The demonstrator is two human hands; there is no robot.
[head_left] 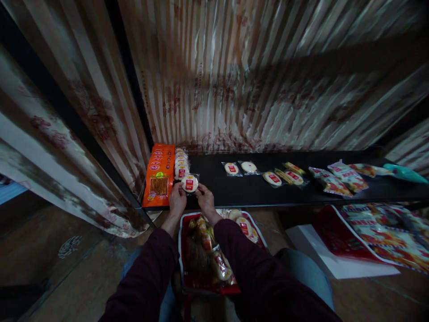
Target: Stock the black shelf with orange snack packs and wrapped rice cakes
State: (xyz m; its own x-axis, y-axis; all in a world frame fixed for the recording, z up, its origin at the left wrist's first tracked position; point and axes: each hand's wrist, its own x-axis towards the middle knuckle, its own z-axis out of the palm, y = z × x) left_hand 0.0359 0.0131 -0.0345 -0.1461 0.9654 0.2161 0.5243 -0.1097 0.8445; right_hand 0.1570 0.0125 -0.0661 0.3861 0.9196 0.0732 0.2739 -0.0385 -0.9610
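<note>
Between my two hands is a round, pale cracker in a clear wrapper with a red label, a packaged rice cracker [190, 183]. My left hand [177, 197] pinches its left edge, and my right hand [205, 197] grips the right edge. It is held at the front of the black shelf [217, 192]. Just behind it runs a row of similar wrapped crackers [181, 161], standing close together. Left of that row lie orange snack packets [159, 174] with a window showing brown sticks.
Below the shelf, a red basket [181, 250] holds more wrapped snacks. Loose wrapped crackers [231, 168] and colourful bags [346, 176] lie farther right on the shelf. A second red basket [330, 232] with bags stands at right. Black posts [129, 67] and a striped curtain [208, 80] bound the shelf.
</note>
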